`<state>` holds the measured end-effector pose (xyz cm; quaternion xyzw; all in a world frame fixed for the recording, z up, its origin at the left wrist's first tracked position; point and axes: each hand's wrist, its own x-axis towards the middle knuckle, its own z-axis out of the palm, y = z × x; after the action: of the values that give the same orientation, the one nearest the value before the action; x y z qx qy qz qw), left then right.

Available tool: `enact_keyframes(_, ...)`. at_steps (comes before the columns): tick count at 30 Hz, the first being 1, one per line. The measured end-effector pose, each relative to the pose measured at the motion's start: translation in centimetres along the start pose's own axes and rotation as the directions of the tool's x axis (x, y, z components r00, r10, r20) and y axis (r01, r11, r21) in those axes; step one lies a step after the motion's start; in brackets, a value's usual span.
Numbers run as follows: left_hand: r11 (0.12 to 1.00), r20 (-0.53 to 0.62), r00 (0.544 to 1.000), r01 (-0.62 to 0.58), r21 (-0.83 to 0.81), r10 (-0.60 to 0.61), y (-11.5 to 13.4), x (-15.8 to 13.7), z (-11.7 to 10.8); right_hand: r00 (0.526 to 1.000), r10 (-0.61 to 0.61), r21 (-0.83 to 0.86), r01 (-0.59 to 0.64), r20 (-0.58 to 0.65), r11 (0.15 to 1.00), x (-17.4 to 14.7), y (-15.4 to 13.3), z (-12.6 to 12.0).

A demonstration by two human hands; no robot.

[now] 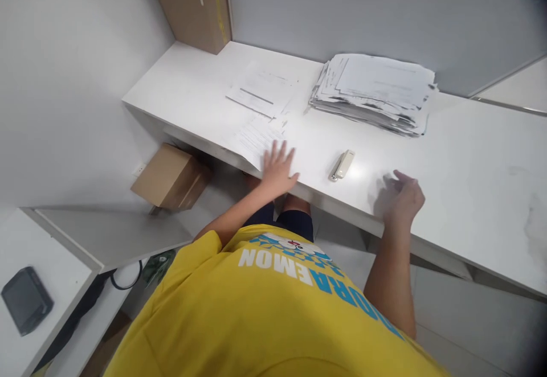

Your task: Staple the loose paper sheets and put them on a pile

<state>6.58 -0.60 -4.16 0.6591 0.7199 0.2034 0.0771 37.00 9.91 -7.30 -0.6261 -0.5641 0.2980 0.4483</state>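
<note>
My left hand [280, 169] is open with its fingers spread, at the front edge of the white desk. Its fingertips lie at the right side of a printed sheet [256, 138]. Behind that sheet is another printed paper [258, 92] with dark lines across it. To the right of my left hand, a cream stapler [343, 165] rests on the desk, apart from both hands. My right hand [404, 197] is over the desk's front part, right of the stapler, its fingers curled together and nothing visible in them.
A thick, uneven stack of papers [376, 95] stands at the back against the grey partition. Cardboard boxes [192, 12] fill the far left corner, and another carton [164, 175] is below the desk. A dark handheld device [27, 300] lies on a side surface at lower left.
</note>
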Motion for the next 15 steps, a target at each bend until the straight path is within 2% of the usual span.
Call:
enact_keyframes(2, 0.994, 0.04, 0.998, 0.053, 0.093, -0.057, -2.6, -1.4, -2.0, 0.997, 0.014, 0.075, -0.009, -0.07, 0.997, -3.0, -1.0, -0.4)
enact_keyframes(4, 0.984, 0.094, 0.995, -0.001, 0.179, -0.017, -4.2, -2.3, -3.8, 0.995, 0.028, 0.149, -0.014, -0.094, 0.989, -6.1, -2.4, -0.3)
enact_keyframes(6, 0.972, 0.144, 0.988, -0.087, 0.22, 0.056, -4.6, -2.6, -5.0, 0.998, 0.041, 0.192, -0.03, -0.054, 0.981, -9.4, -4.0, 0.8)
enact_keyframes(7, 0.967, 0.158, 0.984, -0.122, 0.224, 0.087, -4.4, -2.6, -5.4, 0.999, 0.047, 0.201, -0.047, 0.004, 0.978, -11.1, -4.9, 1.7)
enact_keyframes(9, 0.96, 0.158, 0.978, -0.169, 0.222, 0.136, -3.6, -2.4, -5.6, 0.976, 0.072, 0.237, -0.122, 0.207, 0.964, -14.3, -6.5, 4.0)
enact_keyframes(10, 0.955, 0.152, 0.974, -0.198, 0.222, 0.167, -3.0, -2.3, -5.5, 0.939, 0.09, 0.277, -0.188, 0.331, 0.942, -15.8, -7.2, 5.3)
enact_keyframes(12, 0.932, 0.161, 0.953, -0.287, 0.22, 0.256, -1.5, -2.4, -5.0, 0.835, 0.106, 0.373, -0.35, 0.539, 0.859, -17.9, -8.1, 7.8)
enact_keyframes(13, 0.916, 0.177, 0.936, -0.339, 0.214, 0.305, -0.8, -2.7, -4.7, 0.793, 0.105, 0.412, -0.418, 0.6, 0.809, -18.5, -8.4, 8.9)
enact_keyframes(14, 0.9, 0.194, 0.917, -0.386, 0.204, 0.349, -0.1, -3.1, -4.5, 0.773, 0.108, 0.441, -0.464, 0.626, 0.768, -18.7, -8.5, 9.6)
enact_keyframes(15, 0.883, 0.209, 0.897, -0.428, 0.191, 0.389, 0.5, -3.6, -4.2, 0.772, 0.122, 0.459, -0.488, 0.624, 0.743, -18.7, -8.6, 10.2)
